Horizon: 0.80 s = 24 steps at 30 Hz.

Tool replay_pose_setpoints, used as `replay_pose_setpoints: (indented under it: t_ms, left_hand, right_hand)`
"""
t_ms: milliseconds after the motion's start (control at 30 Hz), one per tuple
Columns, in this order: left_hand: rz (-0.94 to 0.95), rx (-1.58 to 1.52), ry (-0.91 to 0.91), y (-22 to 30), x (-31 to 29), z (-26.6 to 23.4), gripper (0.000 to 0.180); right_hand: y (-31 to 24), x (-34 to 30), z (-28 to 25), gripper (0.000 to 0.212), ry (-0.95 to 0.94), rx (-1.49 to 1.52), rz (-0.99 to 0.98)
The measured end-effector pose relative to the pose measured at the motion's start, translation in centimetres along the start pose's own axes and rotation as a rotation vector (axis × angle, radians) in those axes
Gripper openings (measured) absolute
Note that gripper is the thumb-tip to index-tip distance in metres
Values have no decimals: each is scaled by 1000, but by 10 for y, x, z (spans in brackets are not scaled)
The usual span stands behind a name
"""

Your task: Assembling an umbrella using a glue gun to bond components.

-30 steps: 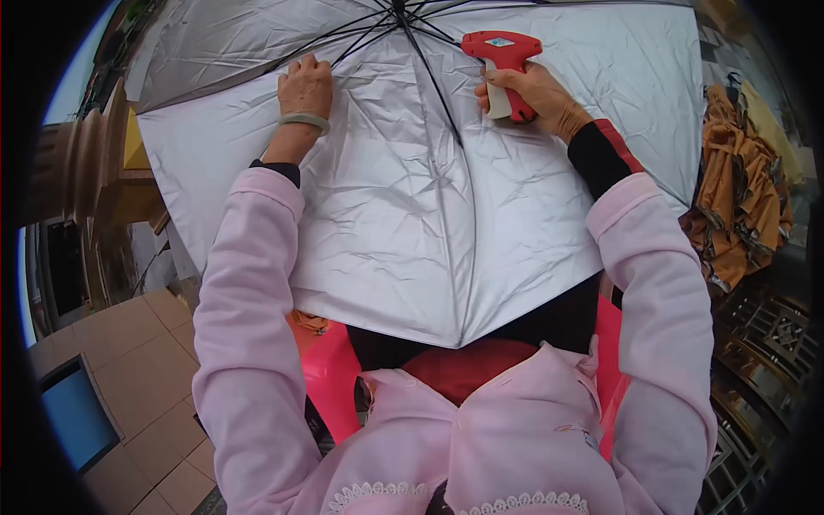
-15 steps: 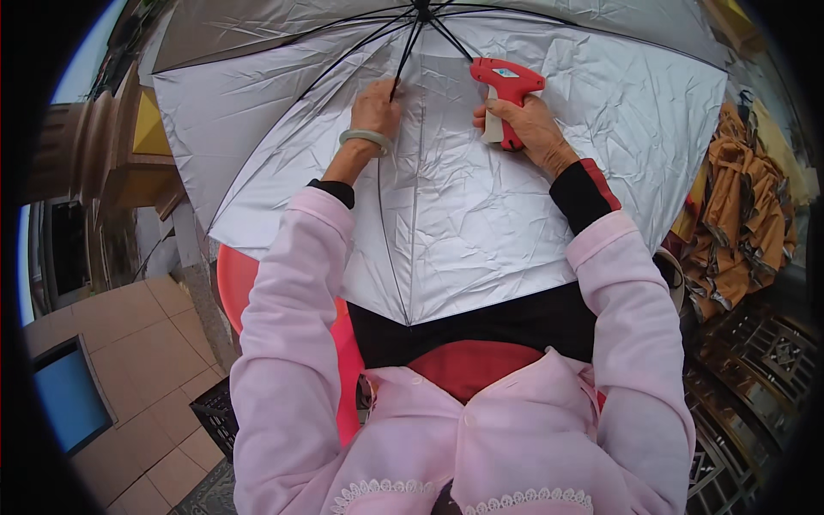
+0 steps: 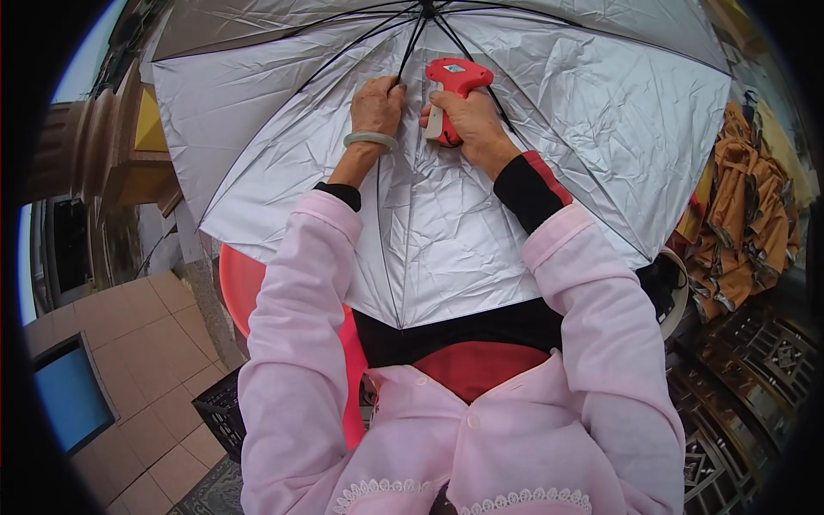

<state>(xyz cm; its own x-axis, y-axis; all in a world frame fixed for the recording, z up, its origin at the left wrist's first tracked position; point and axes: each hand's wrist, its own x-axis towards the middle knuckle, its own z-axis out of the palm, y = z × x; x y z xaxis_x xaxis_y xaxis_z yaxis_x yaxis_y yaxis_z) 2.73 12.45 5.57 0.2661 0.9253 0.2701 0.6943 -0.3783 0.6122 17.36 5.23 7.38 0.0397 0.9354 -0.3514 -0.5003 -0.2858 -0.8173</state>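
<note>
An opened umbrella (image 3: pixel 463 249) with a silver inner lining spreads over my lap, its dark ribs meeting at a black hub (image 3: pixel 427 10) at the top. My left hand (image 3: pixel 375 112) is closed on an umbrella rib (image 3: pixel 410 53), its fingertips at the rib beside the creased fabric. My right hand (image 3: pixel 470 124) wraps around the handle of a red tagging gun (image 3: pixel 459 75) with a pale trigger. The gun's head points left toward my left hand, with a gap between them. What lies under my left fingers is hidden.
A red plastic seat or tub (image 3: pixel 236 287) shows past my left arm, with a black crate (image 3: pixel 219 412) below it. Crumpled brown fabric (image 3: pixel 742 215) is heaped at the right, above dark patterned metalwork (image 3: pixel 764 369). Tiled flooring (image 3: pixel 142 360) lies at the left.
My right hand has moved left with the tagging gun, closer to my left hand. The left hand keeps its place on the rib, and the umbrella fabric has shifted slightly.
</note>
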Motion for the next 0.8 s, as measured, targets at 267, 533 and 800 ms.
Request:
replay_pose_setpoints:
  t_ms: [267,533,800]
  left_hand:
    - [1,-67,57,2,6,5,20]
    - [-25,-213,-38,2,3,6,20]
    - [-12,-336,-32,-3,3,11,19]
  right_hand:
    - [-10,-2,0,23,-97,303,128]
    - [-15,-3,-4,26,-200,397,182]
    - [-10,2,-8,28,-230,396,198]
